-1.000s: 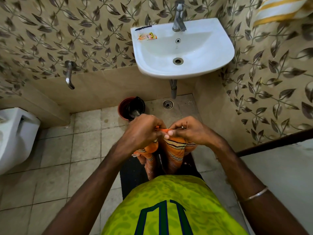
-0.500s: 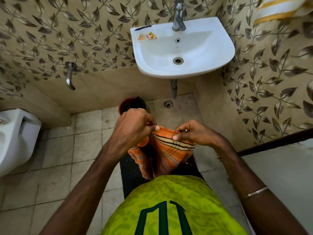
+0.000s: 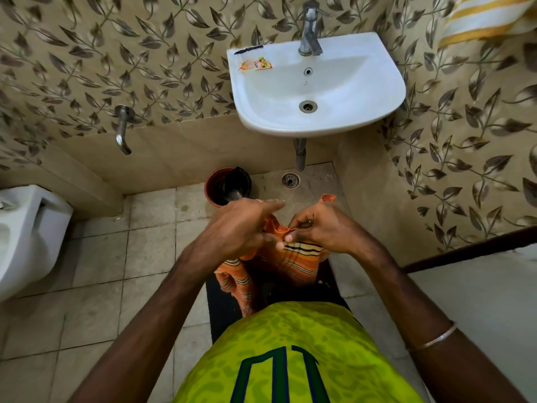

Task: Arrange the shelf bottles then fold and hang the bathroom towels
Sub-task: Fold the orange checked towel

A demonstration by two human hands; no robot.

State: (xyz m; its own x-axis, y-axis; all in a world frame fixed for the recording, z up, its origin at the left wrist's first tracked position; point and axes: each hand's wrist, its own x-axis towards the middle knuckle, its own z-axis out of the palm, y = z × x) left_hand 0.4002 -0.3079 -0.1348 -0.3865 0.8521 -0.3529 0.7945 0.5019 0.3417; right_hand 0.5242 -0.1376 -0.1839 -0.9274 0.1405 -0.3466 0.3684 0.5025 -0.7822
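Your hands meet in front of your waist, both on the orange striped towel (image 3: 286, 261); your right hand (image 3: 322, 231) pinches a fold of its upper edge between thumb and curled fingers, with one corner of the cloth poking up behind the knuckles; your left hand (image 3: 235, 228) lies over the towel's left part with its fingers stretched toward the right hand, and you cannot tell from this angle whether the thumb underneath grips the cloth; the rest of the towel hangs down between your forearms toward your yellow-green shirt (image 3: 293, 356) and a dark mat (image 3: 223, 303) on the tiled floor (image 3: 96, 301). Ahead, a white washbasin (image 3: 380, 91) juts from the leaf-patterned wall, with a metal tap (image 3: 310, 33) at its back edge and a small sachet (image 3: 255, 65) on its left rim; a yellow-and-white striped towel (image 3: 482, 18) hangs at the top right; a red bucket (image 3: 216, 186) stands on the floor near the floor drain (image 3: 290, 180); a wall spout (image 3: 122, 129) sits to the left.
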